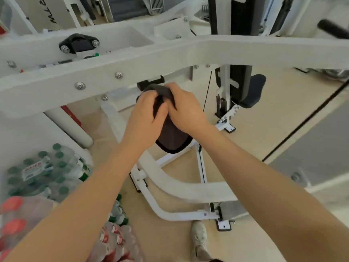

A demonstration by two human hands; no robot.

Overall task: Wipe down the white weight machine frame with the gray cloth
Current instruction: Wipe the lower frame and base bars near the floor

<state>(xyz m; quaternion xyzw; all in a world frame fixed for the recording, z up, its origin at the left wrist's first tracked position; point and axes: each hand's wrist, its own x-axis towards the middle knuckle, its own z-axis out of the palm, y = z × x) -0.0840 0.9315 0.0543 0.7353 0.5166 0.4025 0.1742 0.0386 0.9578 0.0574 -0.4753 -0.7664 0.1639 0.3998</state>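
A gray cloth (163, 95) is bunched between both of my hands in mid-air, just below the thick white beam of the weight machine frame (170, 55) that crosses the view. My left hand (143, 118) grips the cloth from the left and my right hand (186, 108) grips it from the right, thumbs touching. Most of the cloth is hidden by my fingers. Below my hands sit a dark padded seat (172, 138) and the curved white lower frame tubes (181, 188).
Shrink-wrapped packs of green-capped water bottles (45, 171) and red-capped bottles (17, 214) lie on the floor at the left. A black cable (207, 91) hangs by the weight stack (239, 82). My shoe (199, 239) stands on the beige floor near the frame's foot.
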